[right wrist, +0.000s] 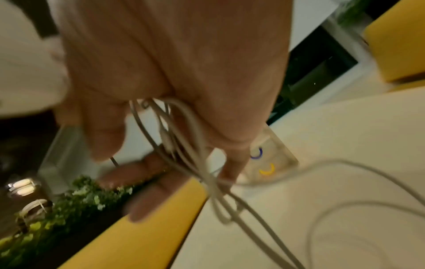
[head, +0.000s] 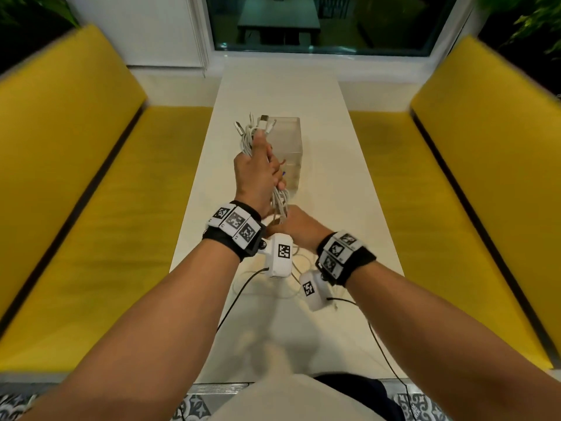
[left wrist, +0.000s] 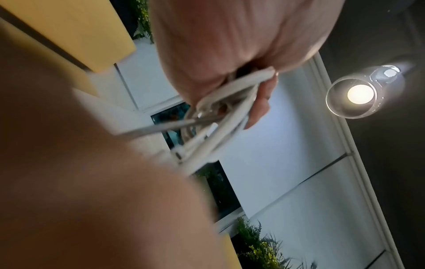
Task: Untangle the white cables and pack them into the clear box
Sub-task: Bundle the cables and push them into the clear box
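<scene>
A bundle of white cables point(head: 247, 133) hangs above the white table, its plug ends sticking up. My left hand point(head: 258, 168) grips the bundle's upper part; in the left wrist view its fingers point(left wrist: 218, 45) curl round the cables point(left wrist: 230, 102). My right hand point(head: 299, 227) holds the lower strands just below the left wrist. In the right wrist view the cables point(right wrist: 184, 127) run through the right hand point(right wrist: 184, 63). The clear box point(head: 291, 138) stands on the table just behind and right of the left hand. Small blue and yellow rings show in the box point(right wrist: 282, 151).
Loose cable loops point(right wrist: 333, 205) trail from the bundle onto the narrow white table point(head: 334, 208) under my wrists. Yellow benches point(head: 91, 208) flank the table on both sides. A window and wall close off the far end. Thin black camera leads run from both wrists.
</scene>
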Demonstrator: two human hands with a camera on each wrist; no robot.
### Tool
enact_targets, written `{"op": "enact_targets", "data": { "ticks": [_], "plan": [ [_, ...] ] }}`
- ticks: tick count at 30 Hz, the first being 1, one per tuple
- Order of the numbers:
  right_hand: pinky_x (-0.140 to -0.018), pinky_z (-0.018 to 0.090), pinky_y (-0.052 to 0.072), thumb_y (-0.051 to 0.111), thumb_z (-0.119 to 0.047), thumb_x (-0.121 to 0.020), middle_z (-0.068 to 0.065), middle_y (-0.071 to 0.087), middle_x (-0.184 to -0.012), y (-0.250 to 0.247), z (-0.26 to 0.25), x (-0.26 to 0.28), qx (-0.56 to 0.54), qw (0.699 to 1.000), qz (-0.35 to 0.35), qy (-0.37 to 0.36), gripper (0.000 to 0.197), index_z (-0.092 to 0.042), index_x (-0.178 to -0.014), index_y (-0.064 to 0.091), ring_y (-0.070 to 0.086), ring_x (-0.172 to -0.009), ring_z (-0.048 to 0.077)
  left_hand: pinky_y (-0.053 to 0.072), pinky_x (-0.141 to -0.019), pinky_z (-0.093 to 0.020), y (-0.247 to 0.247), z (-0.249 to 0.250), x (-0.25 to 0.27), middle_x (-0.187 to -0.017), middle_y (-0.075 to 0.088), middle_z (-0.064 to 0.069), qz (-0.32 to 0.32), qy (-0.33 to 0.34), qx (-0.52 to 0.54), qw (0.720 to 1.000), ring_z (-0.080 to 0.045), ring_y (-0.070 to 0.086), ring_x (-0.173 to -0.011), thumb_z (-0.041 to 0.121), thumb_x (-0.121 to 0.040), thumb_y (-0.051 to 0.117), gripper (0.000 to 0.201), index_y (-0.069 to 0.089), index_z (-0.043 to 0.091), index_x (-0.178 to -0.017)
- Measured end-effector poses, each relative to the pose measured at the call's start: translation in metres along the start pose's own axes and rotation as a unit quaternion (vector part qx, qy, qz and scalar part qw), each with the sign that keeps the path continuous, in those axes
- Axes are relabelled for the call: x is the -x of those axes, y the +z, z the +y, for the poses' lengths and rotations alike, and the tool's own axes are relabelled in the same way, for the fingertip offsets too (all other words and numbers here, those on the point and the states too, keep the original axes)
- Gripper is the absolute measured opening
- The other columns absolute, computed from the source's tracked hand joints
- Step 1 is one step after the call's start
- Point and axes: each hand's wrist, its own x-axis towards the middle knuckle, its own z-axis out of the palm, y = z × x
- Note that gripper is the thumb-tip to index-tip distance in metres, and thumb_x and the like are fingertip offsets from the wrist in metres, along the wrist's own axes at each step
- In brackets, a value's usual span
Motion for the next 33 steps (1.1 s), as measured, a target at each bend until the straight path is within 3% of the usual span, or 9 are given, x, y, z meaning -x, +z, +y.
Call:
{"op": "enact_targets", "data": {
  "ticks": [3, 5, 9, 13, 17, 22, 25, 28, 33],
  "plan": [
    [-0.046, 0.023, 0.041, 0.081, -0.029, -0.076, 0.002, 0.055, -0.057, 0.011, 0.024, 0.000, -0.046, 0.996, 0.029, 0.064, 0.032, -0.002, -0.080, 0.064, 0.047, -0.046, 0.011, 0.035, -0.042, -0.024, -0.010, 0.002, -0.002, -0.047, 0.033, 0.000, -0.005, 0.003, -0.013, 1.000, -0.015, 0.030, -0.037, 0.049, -0.103, 0.046, 0.046, 0.048, 0.016, -0.071],
    [-0.043, 0.025, 0.036, 0.079, -0.035, -0.077, 0.001, 0.041, -0.048, 0.006, 0.036, 0.005, -0.019, 0.994, 0.022, 0.102, 0.038, -0.007, -0.070, 0.055, 0.035, -0.040, 0.015, 0.034, -0.041, -0.024, -0.022, 0.004, -0.005, -0.046, 0.032, 0.001, 0.003, 0.000, -0.020, 1.000, -0.015, 0.029, -0.036, 0.049, -0.103, 0.046, 0.046, 0.047, 0.017, -0.070],
    [-0.046, 0.027, 0.021, 0.079, -0.040, -0.082, 0.003, 0.029, -0.054, -0.016, 0.051, 0.014, 0.011, 0.990, 0.025, 0.135, 0.055, -0.023, -0.058, 0.034, 0.021, -0.046, 0.016, 0.033, -0.041, -0.025, -0.047, -0.005, -0.009, -0.045, 0.032, 0.000, -0.008, 0.018, -0.099, 0.995, -0.016, 0.028, -0.036, 0.049, -0.103, 0.047, 0.050, 0.045, 0.018, -0.064],
    [-0.050, 0.030, 0.020, 0.069, -0.032, -0.087, 0.001, 0.031, -0.056, -0.040, 0.041, 0.022, 0.010, 0.989, -0.004, 0.148, 0.037, -0.020, -0.059, 0.047, 0.023, -0.049, 0.016, 0.029, -0.045, -0.029, -0.063, -0.019, -0.013, -0.050, 0.034, -0.001, -0.001, 0.027, -0.189, 0.982, -0.017, 0.028, -0.042, 0.048, -0.102, 0.049, 0.047, 0.045, 0.017, -0.067],
    [-0.050, 0.027, 0.019, 0.054, -0.027, -0.095, -0.001, 0.037, -0.061, -0.056, 0.023, 0.026, 0.039, 0.988, -0.013, 0.148, 0.026, -0.011, -0.080, 0.065, 0.027, -0.048, 0.013, 0.030, -0.049, -0.031, -0.072, -0.026, -0.020, -0.053, 0.040, 0.002, 0.024, 0.054, -0.298, 0.953, -0.017, 0.033, -0.047, 0.056, -0.097, 0.053, 0.050, 0.047, 0.016, -0.066],
    [-0.047, 0.026, 0.017, 0.054, -0.026, -0.098, -0.004, 0.038, -0.055, -0.044, -0.027, 0.013, 0.157, 0.985, -0.034, 0.062, 0.029, -0.009, -0.081, 0.070, 0.025, -0.045, 0.012, 0.039, -0.051, -0.017, -0.057, -0.039, -0.006, -0.065, 0.065, 0.008, -0.080, 0.086, -0.416, 0.902, -0.006, 0.057, -0.056, 0.053, -0.094, 0.061, 0.035, 0.067, 0.023, -0.078],
    [-0.044, 0.023, 0.020, 0.056, -0.028, -0.098, -0.005, 0.040, -0.054, -0.048, -0.059, 0.004, 0.207, 0.976, -0.041, 0.047, 0.029, -0.009, -0.080, 0.069, 0.027, -0.043, 0.010, 0.038, -0.047, -0.023, -0.054, -0.044, 0.006, -0.052, 0.060, 0.005, -0.136, 0.027, -0.346, 0.928, -0.011, 0.050, -0.042, 0.063, -0.097, 0.048, 0.056, 0.066, 0.018, -0.068],
    [-0.043, 0.022, 0.020, 0.058, -0.035, -0.093, -0.001, 0.041, -0.057, -0.056, -0.072, 0.000, 0.215, 0.975, -0.023, 0.045, 0.030, -0.013, -0.076, 0.069, 0.028, -0.046, 0.012, 0.031, -0.042, -0.024, -0.054, -0.042, 0.012, -0.050, 0.041, 0.002, -0.168, -0.031, -0.256, 0.952, -0.015, 0.033, -0.038, 0.072, -0.086, 0.049, 0.061, 0.059, 0.013, -0.074],
    [-0.045, 0.024, 0.022, 0.059, -0.025, -0.096, 0.000, 0.043, -0.055, -0.066, -0.071, -0.001, 0.178, 0.983, -0.001, 0.050, 0.041, -0.022, -0.056, 0.060, 0.030, -0.047, 0.013, 0.033, -0.043, -0.027, -0.051, -0.037, 0.010, -0.052, 0.038, -0.003, -0.191, -0.044, -0.289, 0.937, -0.018, 0.034, -0.040, 0.031, -0.093, 0.071, 0.026, 0.058, 0.013, -0.081]
  ]
}}
